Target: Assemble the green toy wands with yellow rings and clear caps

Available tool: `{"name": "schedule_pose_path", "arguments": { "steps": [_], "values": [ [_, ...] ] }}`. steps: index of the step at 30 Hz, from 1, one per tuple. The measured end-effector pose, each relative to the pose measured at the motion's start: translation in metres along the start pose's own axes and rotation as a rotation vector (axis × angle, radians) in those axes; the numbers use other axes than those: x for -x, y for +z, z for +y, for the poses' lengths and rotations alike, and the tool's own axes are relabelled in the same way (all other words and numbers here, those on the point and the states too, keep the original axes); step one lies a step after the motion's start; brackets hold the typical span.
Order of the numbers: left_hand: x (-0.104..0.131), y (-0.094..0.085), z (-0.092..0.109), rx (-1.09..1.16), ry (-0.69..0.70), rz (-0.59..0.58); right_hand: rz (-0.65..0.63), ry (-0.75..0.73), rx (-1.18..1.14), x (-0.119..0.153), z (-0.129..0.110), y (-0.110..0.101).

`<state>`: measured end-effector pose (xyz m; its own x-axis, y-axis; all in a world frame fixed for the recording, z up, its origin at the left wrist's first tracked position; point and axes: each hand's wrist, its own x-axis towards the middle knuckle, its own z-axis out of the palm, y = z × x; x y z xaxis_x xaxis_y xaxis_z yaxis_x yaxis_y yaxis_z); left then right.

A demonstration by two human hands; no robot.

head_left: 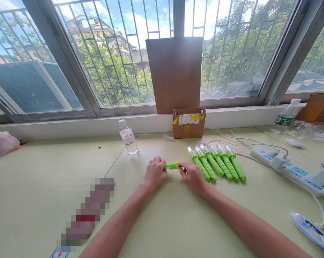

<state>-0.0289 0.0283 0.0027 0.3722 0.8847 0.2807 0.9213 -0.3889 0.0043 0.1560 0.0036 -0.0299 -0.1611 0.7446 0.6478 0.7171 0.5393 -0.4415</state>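
Note:
Both my hands meet over the middle of the table around a bright green plastic tube (170, 165), which lies level between them. My left hand (155, 171) wraps round its left end and hides most of that part. At the other end, the fingers of my right hand (191, 174) pinch a small yellow ring (178, 164) on the tube. Just right of my right hand lie several green plastic sticks (217, 163) in a slanted row, each with a spiral-grooved handle and a clear tip pointing away from me.
A water bottle (128, 138) stands beyond my left hand. An open cardboard box (189, 123) sits by the window, a brown board (176, 75) upright behind it. On the right are a power strip (293, 170), cables and a lit oval device (312, 229). A blurred-out object (89, 211) lies at left.

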Motion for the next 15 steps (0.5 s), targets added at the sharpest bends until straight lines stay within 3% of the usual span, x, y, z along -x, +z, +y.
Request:
{"name": "schedule_pose_path", "arguments": {
  "steps": [15],
  "values": [
    [0.0013, 0.0036, 0.0010, 0.051, -0.014, 0.000, 0.012, 0.098, -0.236, -0.0009, 0.0014, 0.0006]
  ]
}}
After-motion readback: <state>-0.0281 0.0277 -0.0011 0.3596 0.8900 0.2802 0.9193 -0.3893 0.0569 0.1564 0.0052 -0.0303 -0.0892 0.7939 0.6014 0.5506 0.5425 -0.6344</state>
